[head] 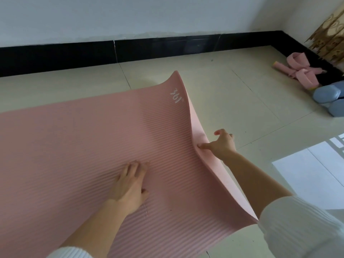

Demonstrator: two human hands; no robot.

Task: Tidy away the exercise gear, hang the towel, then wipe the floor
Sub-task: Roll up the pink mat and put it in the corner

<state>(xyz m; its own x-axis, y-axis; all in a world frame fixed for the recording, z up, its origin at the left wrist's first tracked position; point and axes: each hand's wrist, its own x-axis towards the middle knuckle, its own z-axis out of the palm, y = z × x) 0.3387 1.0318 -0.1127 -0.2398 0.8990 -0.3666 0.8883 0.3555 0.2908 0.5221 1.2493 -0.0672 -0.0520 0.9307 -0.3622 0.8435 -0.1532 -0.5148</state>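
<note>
- White knit sleeves (297, 229) covered both my forearms nearest the camera, pushed back from the wrists.
- My left hand (130, 185) lay palm down on the pink exercise mat (65, 155). Its fingers were straight and close together, pressing the ribbed top side flat.
- Just right of that hand, the mat's short end rose off the floor in a curved flap, and the lifted part ran between my two hands.
- My right hand (222, 144) held that raised edge. The thumb lay on the ribbed side and the other fingers curled round behind, on the smoother underside, pinching the foam between them.
- Beyond my left hand the mat stretched away to the left, flat on the tiles, and ran out of view at the left border.
- The far corner of the lifted end stood highest, with a white logo (176, 97) printed on the ribbed face just below it.
- Pale floor tiles (232, 90) showed past the raised edge, and a bright patch of window light (307, 174) lay on them to the right of my right arm.
- Further off to the right, well apart from the mat, a pink strap (299, 71) lay in loose folds across a slim pink roll.
- Just beside the strap sat two blue-grey weights (325, 94), dumbbells as far as I could tell.
- A black skirting (74, 56) ran along the foot of the white wall (130, 15), and a patterned curtain (331, 32) hung in the far right corner.
</note>
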